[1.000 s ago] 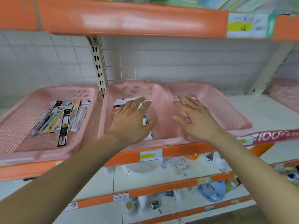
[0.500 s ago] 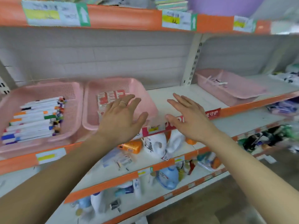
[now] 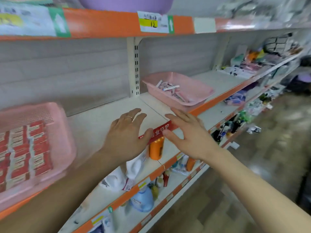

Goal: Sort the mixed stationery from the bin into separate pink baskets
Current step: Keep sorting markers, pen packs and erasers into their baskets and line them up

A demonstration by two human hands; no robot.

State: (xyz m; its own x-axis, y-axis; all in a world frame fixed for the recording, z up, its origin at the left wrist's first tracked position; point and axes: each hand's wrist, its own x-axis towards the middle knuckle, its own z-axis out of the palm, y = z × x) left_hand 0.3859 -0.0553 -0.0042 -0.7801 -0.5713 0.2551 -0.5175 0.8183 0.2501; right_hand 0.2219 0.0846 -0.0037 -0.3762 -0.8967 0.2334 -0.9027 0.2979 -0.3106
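Stationery bin sits right on the shelf | pink basket of red packs left | left hand, right hand between them, fingers spread, holding nothing

The left hand and right hand now hover right of the red-pack basket. The mixed bin lies nearer them.

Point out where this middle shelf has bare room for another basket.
Bare shelf lies between the left pink basket of red packets and the right pink basket. A second free patch runs from that basket to the heaped goods farther right. The lower shelf is crowded with bottles.
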